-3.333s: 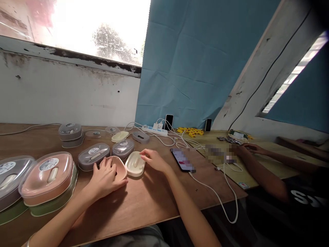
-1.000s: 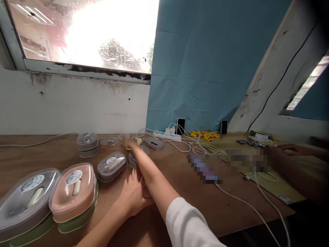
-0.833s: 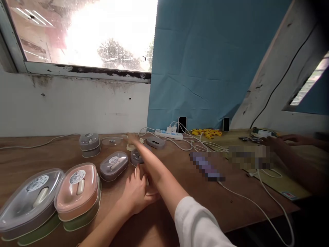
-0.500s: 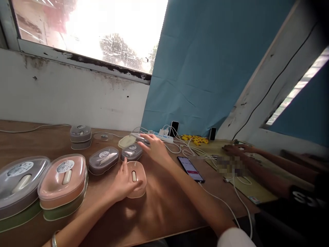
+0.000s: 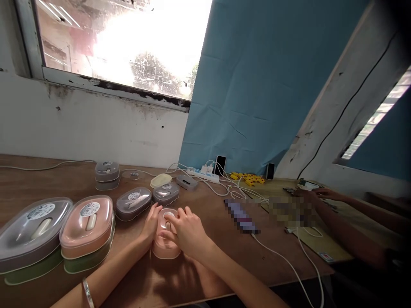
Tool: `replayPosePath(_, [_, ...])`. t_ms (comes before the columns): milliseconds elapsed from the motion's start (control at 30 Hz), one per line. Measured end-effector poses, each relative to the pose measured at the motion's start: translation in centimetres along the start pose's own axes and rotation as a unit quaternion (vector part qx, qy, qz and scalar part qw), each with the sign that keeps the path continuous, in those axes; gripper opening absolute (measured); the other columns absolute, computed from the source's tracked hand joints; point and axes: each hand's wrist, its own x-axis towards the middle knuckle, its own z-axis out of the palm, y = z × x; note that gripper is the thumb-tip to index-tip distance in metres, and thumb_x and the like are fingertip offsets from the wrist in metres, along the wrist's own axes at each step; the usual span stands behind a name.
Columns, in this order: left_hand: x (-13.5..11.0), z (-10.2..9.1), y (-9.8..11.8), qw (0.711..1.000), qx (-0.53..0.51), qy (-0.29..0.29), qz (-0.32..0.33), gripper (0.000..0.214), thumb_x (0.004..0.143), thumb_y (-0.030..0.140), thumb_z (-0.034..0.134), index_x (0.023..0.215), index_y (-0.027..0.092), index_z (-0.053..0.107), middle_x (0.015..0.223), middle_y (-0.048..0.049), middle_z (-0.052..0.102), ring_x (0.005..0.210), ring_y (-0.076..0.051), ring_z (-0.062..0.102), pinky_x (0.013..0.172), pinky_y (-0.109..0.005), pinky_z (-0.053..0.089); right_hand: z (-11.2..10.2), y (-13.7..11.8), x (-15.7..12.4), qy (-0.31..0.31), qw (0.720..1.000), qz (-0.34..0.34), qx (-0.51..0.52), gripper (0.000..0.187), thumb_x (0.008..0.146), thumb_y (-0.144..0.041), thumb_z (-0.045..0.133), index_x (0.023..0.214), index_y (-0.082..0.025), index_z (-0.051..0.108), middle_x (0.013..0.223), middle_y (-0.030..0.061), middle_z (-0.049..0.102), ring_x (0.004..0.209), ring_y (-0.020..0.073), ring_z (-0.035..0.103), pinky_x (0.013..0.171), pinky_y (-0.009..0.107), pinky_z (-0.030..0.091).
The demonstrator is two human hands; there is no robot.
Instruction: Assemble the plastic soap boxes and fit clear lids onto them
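Note:
A small pink oval box [image 5: 166, 247] with a lid sits on the wooden table [image 5: 199, 265] in front of me. My left hand [image 5: 150, 223] rests against its left side, fingers curved round it. My right hand [image 5: 186, 229] lies over its top, fingers pressed down on the lid. Just beyond the hands stand two small grey boxes with clear lids [image 5: 132, 202] [image 5: 165, 193].
Big stacked boxes, one grey-lidded [image 5: 34, 229] and one pink-lidded [image 5: 87, 222], stand at the left. Farther back lie a grey stack [image 5: 107, 174], a cream lid [image 5: 161, 180], a grey lid [image 5: 186, 182], a power strip [image 5: 203, 174] with white cables. A co-worker's arms [image 5: 334, 214] work at the right.
My right hand reached to the far lids, then came back onto the pink box. A lid now covers the pink box, and both hands are on it.

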Motion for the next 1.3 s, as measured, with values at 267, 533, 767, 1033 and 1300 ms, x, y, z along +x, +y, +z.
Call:
replayPosePath(267, [-1.3,0.1,1.0,0.998,-0.053,-0.008,-0.045,0.038,0.08,0.036,0.043,0.11,0.015,0.052,0.125,-0.0131,0.056,0.118,-0.023,0.051,0.1,-0.036,0.04,1.8,1.8,-1.6,-0.086,0.98,-0.093,0.156,0.097,0.067,-0.071,0.059,0.144,-0.025,0.021,0.15,0.0177,0.018,0.138,0.0425,0.008,0.103,0.062,0.025])
replayPosePath(533, [-1.0,-0.4,1.7,0.997,-0.061,-0.04,-0.028,0.033,0.071,0.037,0.047,0.092,0.015,0.06,0.103,-0.0077,0.065,0.103,-0.021,0.059,0.095,-0.034,0.043,3.5,2.0,-2.3,-0.008,0.981,-0.159,0.115,0.09,0.067,-0.061,0.067,0.141,-0.02,0.034,0.149,0.0201,0.024,0.139,0.0382,0.011,0.108,0.057,0.023])
replayPosePath(767, [-0.7,-0.3,0.9,0.997,-0.04,-0.066,-0.024,0.036,0.067,0.032,0.049,0.097,0.015,0.055,0.098,-0.0068,0.063,0.096,-0.021,0.059,0.088,-0.033,0.046,3.6,2.7,-2.1,0.0,0.977,-0.173,0.124,0.091,0.064,-0.062,0.069,0.14,-0.023,0.038,0.149,0.0131,0.029,0.139,0.0382,0.014,0.108,0.055,0.027])
replayPosePath(1033, [-0.5,-0.7,1.4,0.997,-0.001,-0.072,0.0,0.036,0.066,0.033,0.05,0.096,0.014,0.057,0.104,-0.0101,0.063,0.102,-0.023,0.058,0.09,-0.033,0.044,3.8,2.5,-2.6,0.021,0.976,-0.197,0.093,0.09,0.069,-0.057,0.068,0.142,-0.017,0.034,0.149,0.0141,0.027,0.139,0.0381,0.008,0.107,0.057,0.029])
replayPosePath(1300, [-0.4,-0.6,1.0,0.993,0.079,-0.08,0.041,0.031,0.07,0.029,0.044,0.096,0.017,0.056,0.103,-0.0083,0.065,0.099,-0.021,0.06,0.088,-0.032,0.045,4.4,2.6,-2.8,0.043,0.973,-0.207,0.093,0.081,0.076,-0.054,0.062,0.141,-0.015,0.035,0.149,0.0156,0.027,0.14,0.0361,0.011,0.109,0.058,0.025])
